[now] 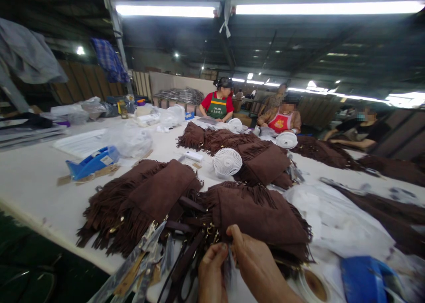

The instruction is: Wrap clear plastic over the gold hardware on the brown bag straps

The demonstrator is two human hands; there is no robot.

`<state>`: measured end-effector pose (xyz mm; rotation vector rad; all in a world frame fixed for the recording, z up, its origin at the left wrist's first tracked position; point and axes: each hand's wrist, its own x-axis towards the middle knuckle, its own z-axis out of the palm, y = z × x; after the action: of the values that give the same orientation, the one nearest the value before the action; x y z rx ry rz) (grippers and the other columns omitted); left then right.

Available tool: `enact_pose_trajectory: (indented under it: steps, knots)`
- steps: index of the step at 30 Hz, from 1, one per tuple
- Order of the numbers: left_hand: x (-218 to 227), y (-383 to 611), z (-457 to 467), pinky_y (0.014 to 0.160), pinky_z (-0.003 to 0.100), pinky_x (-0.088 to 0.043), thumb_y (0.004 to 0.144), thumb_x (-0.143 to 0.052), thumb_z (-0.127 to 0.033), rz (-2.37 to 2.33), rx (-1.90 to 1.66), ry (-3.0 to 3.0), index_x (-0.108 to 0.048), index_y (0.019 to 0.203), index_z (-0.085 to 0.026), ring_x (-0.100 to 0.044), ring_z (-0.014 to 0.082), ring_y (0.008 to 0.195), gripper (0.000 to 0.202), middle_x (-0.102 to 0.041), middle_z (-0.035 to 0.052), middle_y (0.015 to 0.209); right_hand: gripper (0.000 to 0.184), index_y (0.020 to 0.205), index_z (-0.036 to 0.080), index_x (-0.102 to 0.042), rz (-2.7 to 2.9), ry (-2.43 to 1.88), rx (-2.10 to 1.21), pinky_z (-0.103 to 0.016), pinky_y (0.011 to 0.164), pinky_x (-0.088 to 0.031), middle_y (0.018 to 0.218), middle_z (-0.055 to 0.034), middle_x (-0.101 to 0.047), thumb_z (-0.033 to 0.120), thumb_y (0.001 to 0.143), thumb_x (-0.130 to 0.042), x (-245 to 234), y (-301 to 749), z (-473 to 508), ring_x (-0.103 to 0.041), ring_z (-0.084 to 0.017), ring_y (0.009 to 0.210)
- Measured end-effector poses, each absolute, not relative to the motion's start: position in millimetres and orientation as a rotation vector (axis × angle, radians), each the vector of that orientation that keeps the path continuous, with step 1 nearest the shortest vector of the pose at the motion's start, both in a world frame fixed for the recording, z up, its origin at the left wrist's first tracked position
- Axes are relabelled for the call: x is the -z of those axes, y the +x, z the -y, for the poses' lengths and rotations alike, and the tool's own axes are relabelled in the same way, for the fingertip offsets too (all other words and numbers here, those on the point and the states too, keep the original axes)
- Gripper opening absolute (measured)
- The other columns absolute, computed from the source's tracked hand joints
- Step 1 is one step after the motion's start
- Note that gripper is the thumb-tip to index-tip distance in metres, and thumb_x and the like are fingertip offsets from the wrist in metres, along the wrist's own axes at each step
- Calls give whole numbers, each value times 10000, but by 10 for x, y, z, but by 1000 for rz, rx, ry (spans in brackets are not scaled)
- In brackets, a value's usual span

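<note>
My left hand is closed at the bottom centre, thumb and fingers pinching a thin strip of clear plastic. Close against it, my right hand is also closed on that plastic, its fingers bent. Just beyond my hands lies a brown fringed bag of suede-like material, among others in a pile. Gold clasps and brown straps come out beside it. Left of these is a second pile of brown fringed bags, with plastic-wrapped strap ends hanging toward me.
A blue tape dispenser stands left on the white table; another blue dispenser and a tape roll are near right. White fans and more brown bags lie ahead. Several people sit across the table.
</note>
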<state>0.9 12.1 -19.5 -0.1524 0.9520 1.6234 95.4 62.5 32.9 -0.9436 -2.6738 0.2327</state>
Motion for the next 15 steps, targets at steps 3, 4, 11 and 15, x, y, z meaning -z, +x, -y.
enact_pose_trajectory:
  steps: [3,4,11,15]
  knots:
    - [173,10,-122,594,245,-484,518,-813,-170,-872,-1585,-206,-686,663,-131,-614,159,588,196,-692,61,617,348,1074,194,-464,2596,-983,-160,-254,612,-449,770,-42,-643,20,778,-406,-249,954,-587,-617,-178,671]
    - [175,9,-127,614,253,-497,526,-798,-137,-858,-1579,-230,-694,674,-123,-631,171,616,182,-706,75,646,330,1053,199,-478,2567,-1007,-129,-260,617,-453,764,-42,-635,16,789,-403,-208,953,-570,-617,-181,675]
    - [213,-8,-129,725,242,-522,626,-730,-79,-856,-1567,-233,-712,741,-108,-667,182,762,120,-732,88,758,212,1103,191,-477,2354,-1100,-58,-293,706,-481,892,-78,-652,123,930,-376,127,970,-422,-636,-197,807]
    - [190,-20,-88,860,273,-507,636,-750,-107,-832,-1561,-157,-708,867,-121,-661,215,948,235,-737,107,954,179,1065,190,-518,2265,-1072,-8,-312,742,-483,872,-69,-666,137,933,-408,176,987,-359,-643,-200,796]
